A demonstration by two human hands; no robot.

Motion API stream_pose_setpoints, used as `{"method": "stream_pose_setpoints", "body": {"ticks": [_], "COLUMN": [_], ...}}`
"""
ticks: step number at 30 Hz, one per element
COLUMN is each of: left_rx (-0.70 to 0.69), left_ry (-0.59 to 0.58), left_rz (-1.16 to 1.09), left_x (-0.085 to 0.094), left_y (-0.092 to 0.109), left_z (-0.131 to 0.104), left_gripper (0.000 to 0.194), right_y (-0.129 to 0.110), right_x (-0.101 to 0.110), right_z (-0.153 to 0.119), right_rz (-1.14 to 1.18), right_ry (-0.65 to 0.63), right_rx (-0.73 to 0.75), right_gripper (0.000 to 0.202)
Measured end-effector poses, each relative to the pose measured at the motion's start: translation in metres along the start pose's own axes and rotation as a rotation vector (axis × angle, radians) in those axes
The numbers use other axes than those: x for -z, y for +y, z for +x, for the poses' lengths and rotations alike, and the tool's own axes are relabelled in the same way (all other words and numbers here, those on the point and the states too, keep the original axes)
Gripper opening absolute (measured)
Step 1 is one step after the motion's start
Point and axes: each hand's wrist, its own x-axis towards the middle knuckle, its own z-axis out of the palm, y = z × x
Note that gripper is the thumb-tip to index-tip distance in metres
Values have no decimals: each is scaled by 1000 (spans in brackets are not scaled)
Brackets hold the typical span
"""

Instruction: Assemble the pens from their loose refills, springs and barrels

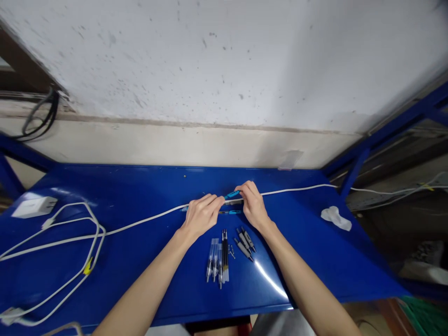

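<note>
A blue pen is held between my two hands, tilted up toward the right. My left hand is closed, its fingertips at the pen's lower left end. My right hand is closed at the upper right end, thumb and fingers pinched together. Just below lies another pen with a blue part, partly covered by my left hand. Nearer me are several clear pen barrels, dark ink refills, small metal pieces and several grey grip sections with pointed tips.
A white cable crosses the blue table behind and under my hands. On the left are a white charger and a looped cable with a yellow tag. Crumpled white tissue lies right. The wall stands behind.
</note>
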Motion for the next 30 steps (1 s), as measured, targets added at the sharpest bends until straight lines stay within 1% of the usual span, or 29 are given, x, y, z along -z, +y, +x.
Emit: {"method": "stream_pose_setpoints", "body": {"ticks": [5,12,19,26,30], "left_rx": [29,21,64,50,54], "left_ry": [19,35,16,13,15], "left_rz": [43,40,44,-7,13], "left_x": [0,2,1,3,5], "left_y": [0,1,-2,-2,0], "left_z": [0,1,-1,1,2], "left_gripper": [24,24,25,26,25], "right_y": [1,0,-3,-7,-8], "right_x": [0,0,1,2,3], "right_z": [0,2,-1,-1,-1], "right_rz": [-20,-45,-81,-47,-78], "right_ry": [33,13,-27,21,25], "right_rx": [-6,23,42,74,73], "right_gripper": [28,28,30,31,31]}}
